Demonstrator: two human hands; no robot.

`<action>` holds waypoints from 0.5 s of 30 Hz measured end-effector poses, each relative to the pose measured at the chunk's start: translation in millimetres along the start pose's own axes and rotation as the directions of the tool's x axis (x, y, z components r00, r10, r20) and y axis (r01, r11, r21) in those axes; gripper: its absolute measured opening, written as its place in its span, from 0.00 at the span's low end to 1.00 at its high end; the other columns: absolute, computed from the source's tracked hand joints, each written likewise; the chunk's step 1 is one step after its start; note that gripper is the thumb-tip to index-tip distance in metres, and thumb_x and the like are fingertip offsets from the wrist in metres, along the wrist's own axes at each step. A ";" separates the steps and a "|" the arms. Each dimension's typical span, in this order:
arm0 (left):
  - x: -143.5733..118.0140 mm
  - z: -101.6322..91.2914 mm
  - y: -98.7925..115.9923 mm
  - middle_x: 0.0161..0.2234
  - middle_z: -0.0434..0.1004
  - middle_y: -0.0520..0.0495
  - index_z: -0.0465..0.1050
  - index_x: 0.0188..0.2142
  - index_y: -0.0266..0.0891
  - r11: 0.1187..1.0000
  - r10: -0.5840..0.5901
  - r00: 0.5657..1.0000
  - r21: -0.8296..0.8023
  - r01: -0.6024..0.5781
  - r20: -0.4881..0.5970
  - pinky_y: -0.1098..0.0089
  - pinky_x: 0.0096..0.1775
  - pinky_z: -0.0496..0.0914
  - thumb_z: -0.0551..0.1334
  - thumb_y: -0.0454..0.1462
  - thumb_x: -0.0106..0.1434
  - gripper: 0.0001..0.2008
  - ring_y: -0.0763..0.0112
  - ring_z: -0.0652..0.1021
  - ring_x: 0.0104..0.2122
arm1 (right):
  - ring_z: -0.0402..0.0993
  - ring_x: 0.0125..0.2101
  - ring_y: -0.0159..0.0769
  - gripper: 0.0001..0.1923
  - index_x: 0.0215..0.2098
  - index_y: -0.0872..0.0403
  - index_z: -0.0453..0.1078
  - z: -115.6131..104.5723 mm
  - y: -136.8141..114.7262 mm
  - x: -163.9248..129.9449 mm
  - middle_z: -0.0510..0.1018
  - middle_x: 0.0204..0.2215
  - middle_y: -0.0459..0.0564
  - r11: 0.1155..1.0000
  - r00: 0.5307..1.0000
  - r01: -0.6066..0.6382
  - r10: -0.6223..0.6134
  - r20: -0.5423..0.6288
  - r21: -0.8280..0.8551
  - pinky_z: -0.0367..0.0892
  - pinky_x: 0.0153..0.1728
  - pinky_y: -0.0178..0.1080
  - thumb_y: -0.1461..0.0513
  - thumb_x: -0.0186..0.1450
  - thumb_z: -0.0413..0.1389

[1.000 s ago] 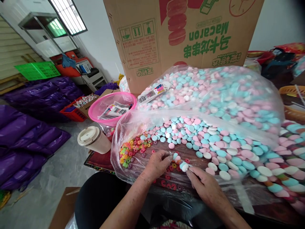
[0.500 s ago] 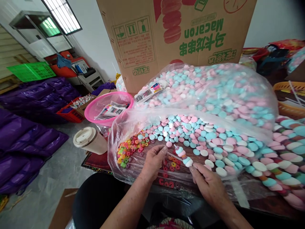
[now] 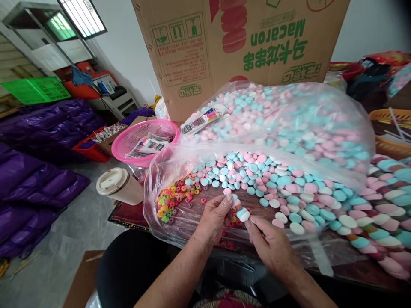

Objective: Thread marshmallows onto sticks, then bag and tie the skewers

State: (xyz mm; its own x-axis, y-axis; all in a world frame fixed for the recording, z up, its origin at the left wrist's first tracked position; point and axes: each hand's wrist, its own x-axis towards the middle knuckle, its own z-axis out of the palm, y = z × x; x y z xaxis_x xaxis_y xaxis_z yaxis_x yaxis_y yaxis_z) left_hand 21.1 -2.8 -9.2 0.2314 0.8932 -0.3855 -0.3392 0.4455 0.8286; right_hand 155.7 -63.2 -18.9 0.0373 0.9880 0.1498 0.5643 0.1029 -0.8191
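Note:
A short candy skewer (image 3: 243,213) of pink, blue and white pieces with darker ones between them is held between my two hands. The thumb and fingers of my left hand (image 3: 213,218) are pinched together at its far end, hiding the tip. My right hand (image 3: 271,239) grips the near end, just below a white piece. Under my hands lie red gummy rings (image 3: 224,244), partly covered by my left hand. Beyond them spread loose pink, blue and white candies (image 3: 253,169), with coloured gummy rings (image 3: 173,196) heaped to the left.
A clear plastic bag (image 3: 289,115) full of candies stands before a large cardboard box (image 3: 205,55). On the left are a pink basket (image 3: 117,143) with printed packets and a lidded cup (image 3: 128,192). Finished-looking candy skewers (image 3: 379,218) are piled at the right.
My left hand has moved right and up to the skewer's far end, covering its tip. My right hand and the skewer have shifted slightly left.

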 end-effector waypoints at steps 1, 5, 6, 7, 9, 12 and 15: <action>-0.1 0.4 0.7 0.24 0.72 0.50 0.74 0.36 0.35 0.999 -0.003 1.000 -0.043 0.004 0.002 0.77 0.20 0.55 0.67 0.51 0.48 0.23 0.80 0.66 0.19 | 0.62 0.19 0.30 0.19 0.20 0.52 0.61 0.4 -1.5 0.2 0.66 0.16 0.43 1.000 1.000 0.001 -0.001 0.001 0.010 0.59 0.21 0.32 0.54 0.66 0.44; -0.3 3.9 3.7 0.33 0.75 0.47 0.73 0.39 0.37 0.974 0.057 0.997 -0.224 -0.044 0.053 0.75 0.27 0.64 0.68 0.47 0.49 0.21 0.77 0.71 0.26 | 0.63 0.19 0.31 0.19 0.19 0.52 0.60 1.6 -6.9 -0.2 0.67 0.16 0.44 1.000 1.000 0.009 -0.010 0.013 0.027 0.59 0.22 0.32 0.55 0.66 0.44; -0.3 5.0 3.3 0.33 0.75 0.47 0.74 0.37 0.36 0.968 0.060 0.997 -0.247 -0.044 0.058 0.74 0.29 0.66 0.69 0.46 0.48 0.20 0.77 0.71 0.26 | 0.63 0.19 0.31 0.19 0.19 0.52 0.60 1.6 -7.6 -0.6 0.68 0.16 0.44 0.999 1.000 0.018 -0.019 0.012 0.030 0.60 0.22 0.32 0.56 0.66 0.44; -0.5 6.4 2.1 0.33 0.75 0.47 0.74 0.35 0.35 0.964 0.052 0.997 -0.263 -0.036 0.053 0.73 0.30 0.66 0.70 0.45 0.48 0.19 0.76 0.71 0.26 | 0.64 0.19 0.31 0.19 0.19 0.52 0.60 1.7 -7.8 -1.0 0.68 0.16 0.44 0.999 0.999 0.031 -0.031 0.010 0.030 0.60 0.22 0.32 0.56 0.66 0.44; -1.1 10.3 -3.2 0.30 0.75 0.47 0.74 0.34 0.35 0.956 0.011 1.000 -0.294 -0.003 0.025 0.72 0.30 0.67 0.71 0.43 0.46 0.18 0.75 0.72 0.26 | 0.64 0.19 0.31 0.18 0.19 0.52 0.60 2.7 -6.3 -1.9 0.69 0.16 0.44 0.998 0.999 0.054 -0.054 -0.004 0.021 0.60 0.22 0.32 0.57 0.66 0.43; -3.0 19.6 -15.2 0.26 0.75 0.48 0.74 0.32 0.35 0.942 -0.036 0.999 -0.335 0.031 -0.007 0.72 0.29 0.67 0.71 0.43 0.45 0.18 0.73 0.73 0.25 | 0.65 0.19 0.31 0.17 0.20 0.52 0.61 7.2 0.0 -2.9 0.70 0.16 0.45 0.997 0.997 0.070 -0.071 -0.039 -0.035 0.61 0.23 0.33 0.58 0.65 0.44; -3.6 24.8 -21.1 0.25 0.74 0.49 0.74 0.30 0.34 0.965 -0.035 0.999 -0.261 0.023 -0.042 0.72 0.30 0.67 0.71 0.44 0.45 0.17 0.73 0.72 0.25 | 0.66 0.19 0.32 0.15 0.22 0.52 0.63 10.4 6.6 -2.1 0.71 0.18 0.46 0.994 0.996 0.079 -0.082 -0.038 -0.070 0.62 0.23 0.33 0.58 0.64 0.43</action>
State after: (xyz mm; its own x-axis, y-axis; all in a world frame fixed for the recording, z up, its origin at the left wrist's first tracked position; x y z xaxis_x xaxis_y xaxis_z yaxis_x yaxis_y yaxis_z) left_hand 50.0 -16.9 -15.2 0.2050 0.8787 -0.4311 -0.5598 0.4666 0.6848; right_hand 150.7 -63.4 -30.4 0.0220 0.9711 0.2375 0.6217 0.1728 -0.7640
